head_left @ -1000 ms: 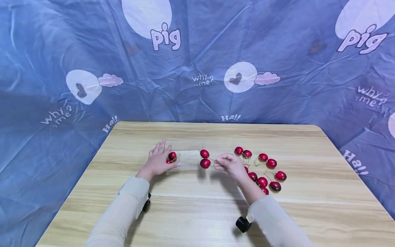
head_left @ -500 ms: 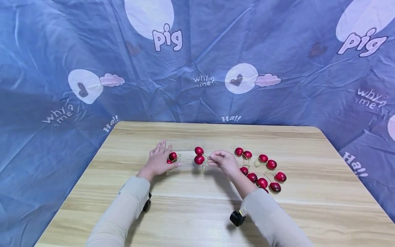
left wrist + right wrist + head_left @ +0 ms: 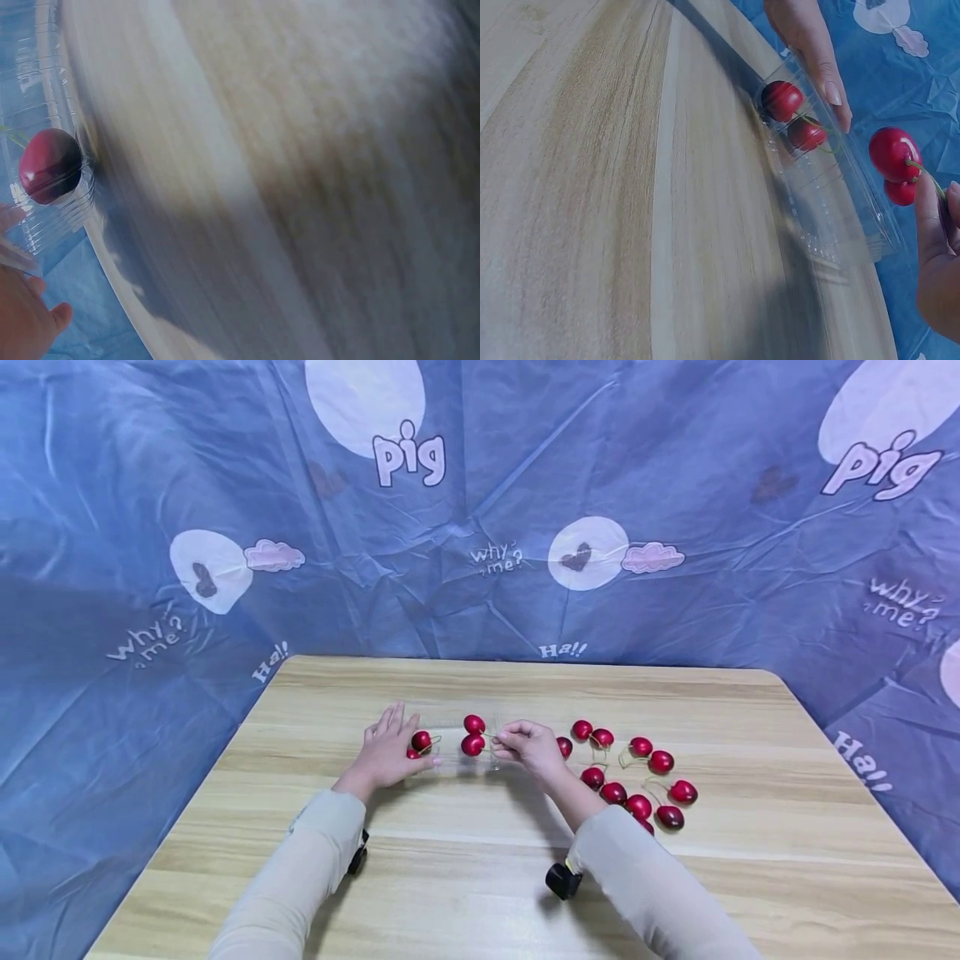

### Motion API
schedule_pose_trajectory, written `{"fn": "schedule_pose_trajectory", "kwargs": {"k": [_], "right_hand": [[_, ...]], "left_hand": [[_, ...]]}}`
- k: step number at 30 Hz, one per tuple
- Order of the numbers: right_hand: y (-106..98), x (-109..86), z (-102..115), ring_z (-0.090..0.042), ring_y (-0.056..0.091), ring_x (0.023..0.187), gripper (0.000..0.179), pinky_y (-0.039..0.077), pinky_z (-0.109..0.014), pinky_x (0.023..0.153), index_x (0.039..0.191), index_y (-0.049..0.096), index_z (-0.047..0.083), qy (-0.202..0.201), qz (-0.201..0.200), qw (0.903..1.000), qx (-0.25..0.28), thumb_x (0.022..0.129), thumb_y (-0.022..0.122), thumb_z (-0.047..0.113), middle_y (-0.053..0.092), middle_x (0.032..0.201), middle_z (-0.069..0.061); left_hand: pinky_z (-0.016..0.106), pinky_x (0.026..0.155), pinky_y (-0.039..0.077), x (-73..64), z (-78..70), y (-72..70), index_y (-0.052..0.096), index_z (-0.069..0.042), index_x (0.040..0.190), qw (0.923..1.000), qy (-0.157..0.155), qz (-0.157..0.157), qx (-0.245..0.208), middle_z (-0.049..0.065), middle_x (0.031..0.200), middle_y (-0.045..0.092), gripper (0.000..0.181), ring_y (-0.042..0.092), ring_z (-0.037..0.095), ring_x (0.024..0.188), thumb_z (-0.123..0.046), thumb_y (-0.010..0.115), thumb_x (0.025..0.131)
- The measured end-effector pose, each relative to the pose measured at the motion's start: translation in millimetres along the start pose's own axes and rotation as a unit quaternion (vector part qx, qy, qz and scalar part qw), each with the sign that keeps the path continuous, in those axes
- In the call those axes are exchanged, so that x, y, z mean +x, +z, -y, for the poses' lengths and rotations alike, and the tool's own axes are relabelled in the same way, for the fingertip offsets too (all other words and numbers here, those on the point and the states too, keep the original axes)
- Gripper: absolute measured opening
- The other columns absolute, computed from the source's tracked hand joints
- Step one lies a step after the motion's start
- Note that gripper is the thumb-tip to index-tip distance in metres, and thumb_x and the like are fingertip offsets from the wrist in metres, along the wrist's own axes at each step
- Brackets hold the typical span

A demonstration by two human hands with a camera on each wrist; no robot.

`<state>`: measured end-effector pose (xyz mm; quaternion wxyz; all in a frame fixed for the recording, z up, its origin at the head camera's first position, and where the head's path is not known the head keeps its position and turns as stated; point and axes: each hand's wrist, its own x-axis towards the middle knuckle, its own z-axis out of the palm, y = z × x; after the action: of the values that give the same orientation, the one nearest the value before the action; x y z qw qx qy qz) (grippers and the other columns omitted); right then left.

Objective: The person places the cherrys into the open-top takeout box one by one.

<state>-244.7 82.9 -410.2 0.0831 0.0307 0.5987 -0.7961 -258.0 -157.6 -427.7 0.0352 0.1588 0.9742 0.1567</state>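
Note:
A clear plastic box (image 3: pixel 452 767) lies on the table with its open side up. My left hand (image 3: pixel 384 755) rests over its left end, fingers straight and thumb along the near side. Two red cherries (image 3: pixel 782 101) with green stems sit inside at that end; one cherry (image 3: pixel 51 166) shows through the wall in the left wrist view. Thumb and fingertips of my right hand (image 3: pixel 528 747) pinch the stems of a pair of cherries (image 3: pixel 472 745). This pair hangs above the right part of the box, apart from its floor in the right wrist view.
Several more cherries (image 3: pixel 661 762) lie loose on the wooden table (image 3: pixel 465 877) to the right of the box, some close to my right forearm. One cherry (image 3: pixel 564 747) is just beside the right hand. A blue printed cloth (image 3: pixel 420 593) hangs behind the table.
My right hand has moved left with the pinched pair of cherries, bringing it over the box. The left hand has stayed on the box's left end.

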Motion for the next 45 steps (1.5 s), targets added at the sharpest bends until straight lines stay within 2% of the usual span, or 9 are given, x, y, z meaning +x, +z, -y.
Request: {"fn": "schedule_pose_trajectory", "kwargs": {"k": [7, 13, 19, 23, 26, 31, 39, 45], "right_hand": [[10.3, 6.9, 1.0, -0.013, 0.060, 0.059, 0.018, 0.050, -0.024, 0.061, 0.094, 0.046, -0.024, 0.011, 0.001, 0.9997, -0.023, 0.080, 0.049, -0.012, 0.060, 0.065, -0.009], [19.4, 10.0, 1.6, -0.013, 0.059, 0.057, 0.011, 0.050, -0.024, 0.061, 0.089, 0.050, -0.019, 0.023, 0.012, 0.9982, -0.055, 0.080, 0.048, -0.013, 0.059, 0.066, -0.009], [25.5, 13.6, -0.5, -0.011, 0.058, 0.055, 0.011, 0.050, -0.026, 0.061, 0.088, 0.052, -0.018, 0.030, 0.019, 0.9956, -0.087, 0.080, 0.049, -0.012, 0.059, 0.065, -0.009], [29.4, 14.9, -1.9, -0.011, 0.057, 0.054, 0.012, 0.049, -0.035, 0.069, 0.089, 0.052, -0.019, 0.035, 0.021, 0.9944, -0.098, 0.080, 0.050, -0.012, 0.058, 0.064, -0.009], [32.4, 15.4, -2.2, -0.011, 0.057, 0.054, 0.011, 0.049, -0.035, 0.070, 0.089, 0.052, -0.019, 0.039, 0.022, 0.9936, -0.103, 0.080, 0.049, -0.012, 0.059, 0.067, -0.012], [36.8, 18.2, -3.0, -0.012, 0.057, 0.053, 0.011, 0.050, -0.029, 0.063, 0.089, 0.053, -0.018, 0.048, 0.022, 0.9911, -0.122, 0.080, 0.050, -0.011, 0.059, 0.068, -0.013], [42.8, 24.7, -3.8, -0.019, 0.059, 0.058, 0.011, 0.048, -0.038, 0.070, 0.089, 0.055, -0.016, 0.060, 0.030, 0.9835, -0.168, 0.080, 0.052, -0.010, 0.060, 0.074, -0.019], [47.5, 29.0, -4.6, -0.018, 0.058, 0.059, 0.011, 0.049, -0.037, 0.070, 0.089, 0.055, -0.017, 0.067, 0.046, 0.9805, -0.179, 0.080, 0.050, -0.011, 0.058, 0.068, -0.014]], "left_hand": [[0.055, 0.096, 0.008, 0.1, -2.7, -1.8, 0.024, -0.004, 0.136, 0.9999, 0.007, -0.008, 0.000, 0.019, 0.142, 0.003, 0.090, 0.000, 0.034, 0.128, -0.063, 0.048, 0.073], [0.055, 0.096, 0.008, -0.4, -2.0, -1.9, 0.026, -0.001, 0.135, 0.9999, 0.011, -0.008, -0.005, 0.021, 0.141, 0.004, 0.090, 0.000, 0.034, 0.128, -0.062, 0.050, 0.073], [0.054, 0.096, 0.009, 0.9, -1.1, -1.6, 0.025, -0.003, 0.136, 0.9999, 0.012, -0.003, 0.003, 0.019, 0.142, 0.003, 0.093, -0.002, 0.033, 0.128, -0.068, 0.045, 0.071], [0.054, 0.096, 0.008, 0.8, -1.3, -2.3, 0.024, -0.005, 0.136, 1.0000, 0.006, 0.004, 0.007, 0.018, 0.142, 0.002, 0.097, -0.003, 0.032, 0.128, -0.073, 0.039, 0.069], [0.054, 0.096, 0.009, 0.0, -1.9, -3.3, 0.024, -0.005, 0.136, 1.0000, 0.003, 0.005, 0.002, 0.018, 0.142, 0.001, 0.097, -0.003, 0.031, 0.128, -0.074, 0.037, 0.069], [0.055, 0.096, 0.009, -1.6, -2.5, -4.4, 0.024, -0.005, 0.136, 1.0000, 0.001, 0.003, 0.003, 0.018, 0.142, 0.002, 0.097, -0.002, 0.032, 0.128, -0.074, 0.037, 0.069], [0.055, 0.096, 0.009, -1.9, -2.6, -4.8, 0.024, -0.005, 0.136, 1.0000, -0.002, 0.005, 0.007, 0.019, 0.142, 0.003, 0.097, -0.001, 0.032, 0.128, -0.074, 0.038, 0.069], [0.055, 0.096, 0.010, 0.0, -1.5, -3.4, 0.024, -0.005, 0.136, 0.9999, -0.003, 0.005, 0.014, 0.019, 0.142, 0.003, 0.097, 0.000, 0.033, 0.128, -0.074, 0.038, 0.069]]}}
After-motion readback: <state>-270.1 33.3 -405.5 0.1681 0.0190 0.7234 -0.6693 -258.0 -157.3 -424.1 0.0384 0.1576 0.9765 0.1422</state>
